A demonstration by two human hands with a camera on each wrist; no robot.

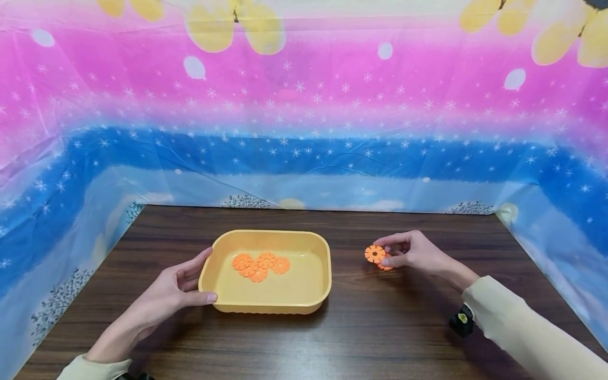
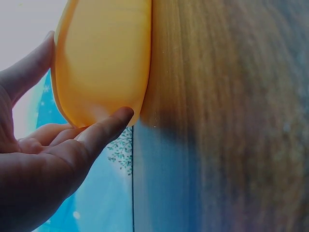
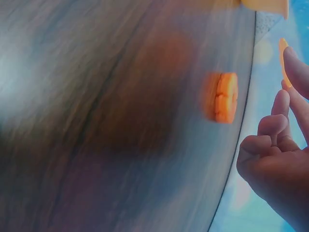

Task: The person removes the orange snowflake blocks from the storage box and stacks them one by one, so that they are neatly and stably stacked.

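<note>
A yellow plastic basin stands on the table, with several orange flower-shaped discs lying overlapped inside it. My left hand holds the basin's left end, thumb at the near corner and fingers along the side; the left wrist view shows them against its wall. To the right of the basin, my right hand pinches one orange flower-shaped disc between thumb and fingers, raised above the table. Under it, more orange discs lie on the table in a small stack, partly hidden by the hand in the head view.
The dark wood-grain table reaches back to a printed cloth in pink and blue, which hangs behind it and along both sides. A dark wrist device sits at the right sleeve.
</note>
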